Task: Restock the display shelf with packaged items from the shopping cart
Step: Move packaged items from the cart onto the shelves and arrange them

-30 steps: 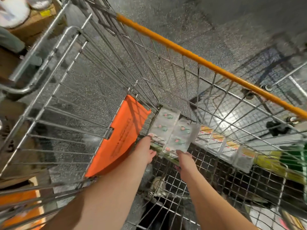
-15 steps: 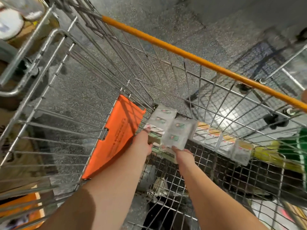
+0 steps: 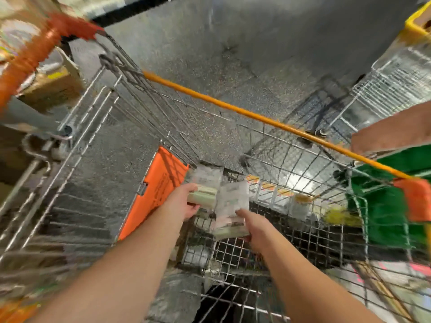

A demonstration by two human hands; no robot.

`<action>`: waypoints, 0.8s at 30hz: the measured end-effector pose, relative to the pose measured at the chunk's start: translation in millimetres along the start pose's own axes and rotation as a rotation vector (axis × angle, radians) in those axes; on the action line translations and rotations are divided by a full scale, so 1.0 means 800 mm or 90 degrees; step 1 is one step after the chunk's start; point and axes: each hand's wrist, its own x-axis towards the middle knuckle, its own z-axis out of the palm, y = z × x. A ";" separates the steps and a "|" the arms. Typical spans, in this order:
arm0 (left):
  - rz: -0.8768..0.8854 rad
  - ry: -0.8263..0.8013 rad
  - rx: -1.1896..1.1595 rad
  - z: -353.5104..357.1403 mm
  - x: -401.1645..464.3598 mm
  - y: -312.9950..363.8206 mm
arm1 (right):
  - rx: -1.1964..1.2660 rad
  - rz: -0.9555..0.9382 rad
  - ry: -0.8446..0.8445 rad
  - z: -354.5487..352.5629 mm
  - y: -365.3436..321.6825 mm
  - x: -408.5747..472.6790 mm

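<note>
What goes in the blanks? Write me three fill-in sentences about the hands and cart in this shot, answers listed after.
1. The left hand and the right hand each grip a stack of clear ____.
2. Both hands are inside a wire shopping ____.
3. The flat panel by the left hand is coloured ____.

Missing words: packets; cart; orange

Two hands — left [image 3: 180, 202], right [image 3: 255, 227], two packet stacks [image 3: 205, 183] [image 3: 232, 201] held, one wire cart [image 3: 98, 127] — one orange flap [image 3: 158, 190].
</note>
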 end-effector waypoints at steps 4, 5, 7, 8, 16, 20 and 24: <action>0.059 -0.046 -0.005 0.006 -0.105 -0.017 | 0.006 -0.068 -0.037 -0.042 -0.010 -0.084; 0.082 -0.066 0.000 0.010 -0.139 -0.024 | 0.007 -0.085 -0.049 -0.057 -0.011 -0.111; 0.132 -0.111 0.006 0.012 -0.203 -0.042 | 0.021 -0.134 -0.059 -0.087 -0.012 -0.168; 0.149 -0.126 0.000 0.011 -0.226 -0.048 | 0.030 -0.156 -0.061 -0.096 -0.012 -0.185; 0.301 -0.325 0.001 0.055 -0.458 -0.140 | 0.128 -0.376 -0.018 -0.272 0.021 -0.408; 0.346 -0.469 0.078 0.096 -0.537 -0.186 | 0.182 -0.442 0.022 -0.353 0.041 -0.501; 0.374 -0.574 0.146 0.152 -0.620 -0.238 | 0.273 -0.514 0.063 -0.431 0.072 -0.591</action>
